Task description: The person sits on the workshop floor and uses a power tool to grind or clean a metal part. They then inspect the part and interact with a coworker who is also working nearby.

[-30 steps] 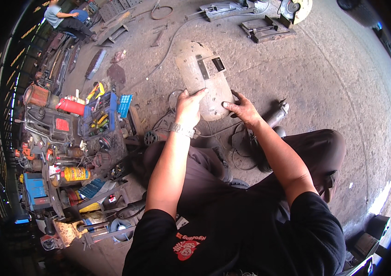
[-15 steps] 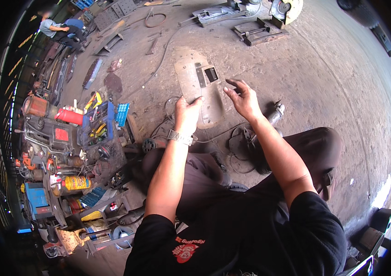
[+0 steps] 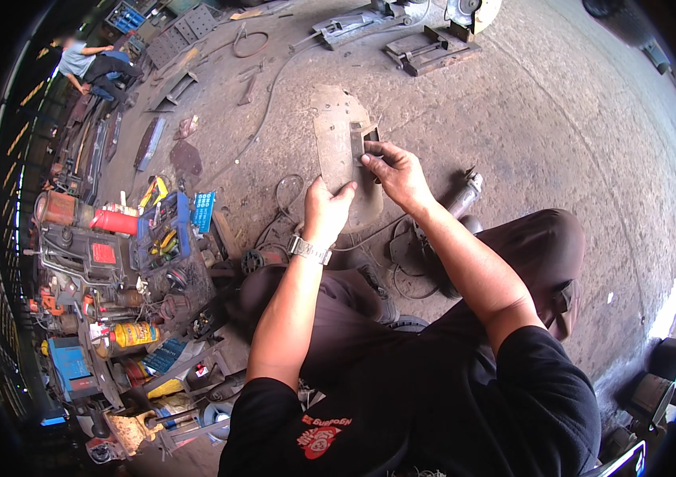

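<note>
A worn tan welding shield (image 3: 333,131), riveted, with a small dark rectangular window (image 3: 371,135), is held out over the floor in front of me. My left hand (image 3: 328,211) grips its near edge, thumb on top. At the window, my right hand (image 3: 401,176) is closed in a pinch on the frame, and its fingers partly cover the opening. Whether a separate glass is between those fingers cannot be made out. Beyond my right knee, an angle grinder (image 3: 466,192) lies on the floor.
On the left stand an open blue toolbox (image 3: 182,215), a red cylinder (image 3: 115,222), a yellow bottle (image 3: 133,334) and crowded tools. A cable (image 3: 265,119) crosses the concrete floor. Far off are a cut-off saw (image 3: 465,11) and another person (image 3: 99,67) bending down.
My right hand has moved left onto the shield's window and closed there; before, it was apart from it. The left hand keeps its grip. The distant person has bent lower.
</note>
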`<action>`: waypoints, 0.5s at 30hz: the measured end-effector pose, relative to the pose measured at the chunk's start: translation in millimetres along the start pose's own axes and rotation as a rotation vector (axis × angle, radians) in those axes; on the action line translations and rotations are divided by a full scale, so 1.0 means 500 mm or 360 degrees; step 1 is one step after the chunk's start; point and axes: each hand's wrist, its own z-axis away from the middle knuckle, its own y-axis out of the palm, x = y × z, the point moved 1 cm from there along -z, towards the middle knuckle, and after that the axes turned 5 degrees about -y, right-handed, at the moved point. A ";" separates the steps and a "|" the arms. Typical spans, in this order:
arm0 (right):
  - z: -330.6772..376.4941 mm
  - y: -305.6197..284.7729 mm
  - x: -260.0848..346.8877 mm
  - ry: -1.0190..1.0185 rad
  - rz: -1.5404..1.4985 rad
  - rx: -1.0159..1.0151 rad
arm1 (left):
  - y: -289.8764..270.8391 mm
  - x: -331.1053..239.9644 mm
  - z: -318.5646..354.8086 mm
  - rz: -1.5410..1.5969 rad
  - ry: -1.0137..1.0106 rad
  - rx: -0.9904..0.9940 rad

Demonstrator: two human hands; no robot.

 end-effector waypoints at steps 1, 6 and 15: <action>-0.001 -0.002 -0.003 -0.0033 -0.0033 -0.0012 | 0.004 -0.006 0.001 -0.0001 -0.0010 0.0005; 0.004 0.002 0.030 0.0180 -0.0682 0.0134 | 0.005 0.005 0.000 -0.0008 0.0049 0.0012; 0.004 0.003 0.052 0.0407 -0.0999 0.0110 | 0.013 0.010 -0.004 -0.0021 0.0095 0.0053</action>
